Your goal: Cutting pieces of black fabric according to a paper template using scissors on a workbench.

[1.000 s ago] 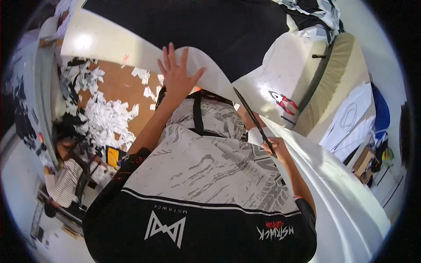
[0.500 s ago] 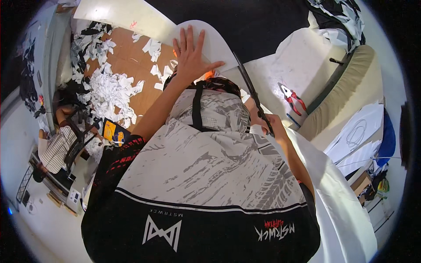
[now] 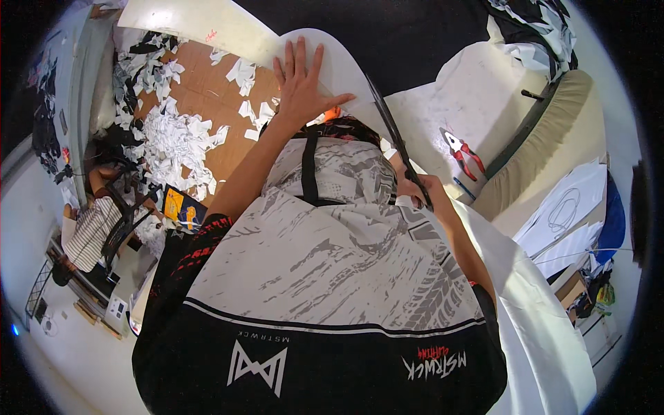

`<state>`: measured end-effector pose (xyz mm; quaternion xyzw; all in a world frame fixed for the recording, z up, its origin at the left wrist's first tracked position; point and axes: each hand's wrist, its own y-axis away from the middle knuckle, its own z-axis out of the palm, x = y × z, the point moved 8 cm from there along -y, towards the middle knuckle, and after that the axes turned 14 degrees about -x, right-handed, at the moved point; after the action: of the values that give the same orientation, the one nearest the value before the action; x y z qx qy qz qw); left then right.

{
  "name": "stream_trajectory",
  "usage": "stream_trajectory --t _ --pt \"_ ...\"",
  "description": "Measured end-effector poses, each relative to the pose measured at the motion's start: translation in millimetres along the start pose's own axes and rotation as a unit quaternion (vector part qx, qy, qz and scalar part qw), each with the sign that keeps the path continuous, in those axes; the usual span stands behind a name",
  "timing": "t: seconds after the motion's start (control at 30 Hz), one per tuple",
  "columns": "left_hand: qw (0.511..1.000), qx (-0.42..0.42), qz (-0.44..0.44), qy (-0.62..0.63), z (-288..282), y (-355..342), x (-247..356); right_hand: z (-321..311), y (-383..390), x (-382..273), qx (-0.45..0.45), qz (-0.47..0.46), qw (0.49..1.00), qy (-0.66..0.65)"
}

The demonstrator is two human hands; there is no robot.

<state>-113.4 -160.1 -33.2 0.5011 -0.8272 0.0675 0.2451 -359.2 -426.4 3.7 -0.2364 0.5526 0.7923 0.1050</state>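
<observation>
White round-edged sheet [image 3: 346,66]: located at upper centre of the head view, in front of the wearer's body, its curved outer edge bordering a large black fabric [image 3: 415,31] that extends across the top.

Left hand [image 3: 301,88]: palm down over the sheet, released, gripping nothing; 4 fingers extended forward and spread, thumb pointing to the right. It appears to rest flat; the pressure applied cannot be told.

Right hand [image 3: 423,188]: fingers curled around the near end of 1 long dark tool [image 3: 391,130]. The grasp is partly hidden, so the placing of each finger cannot be told. The tool slants forward and to the left, its far end at the right side of the sheet, near the fabric. Whether its tip touches either cannot be told.

Surroundings: to the right of the tool, 1 pair of red-handled pliers [image 3: 470,161] lies on a pale tabletop [image 3: 408,114], with 1 blue pen-like item [image 3: 464,187] just beside it. Beyond is a beige gathered cover [image 3: 532,131]. At upper right, black and white cloth [image 3: 539,31] lies bunched. To the left, white scraps [image 3: 173,142] are heaped and scattered on a brown floor [image 3: 225,104]. At lower left, 1 other person in a striped top [image 3: 92,235] is present, well apart from the wearer's hands. White material [image 3: 515,270] drapes at lower right.
</observation>
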Motion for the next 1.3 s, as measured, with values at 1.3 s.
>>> stream_trajectory --t 1.3 --pt "0.999 0.006 -0.023 0.033 -12 7 6 -22 -36 -68 -0.003 0.091 0.994 0.066"
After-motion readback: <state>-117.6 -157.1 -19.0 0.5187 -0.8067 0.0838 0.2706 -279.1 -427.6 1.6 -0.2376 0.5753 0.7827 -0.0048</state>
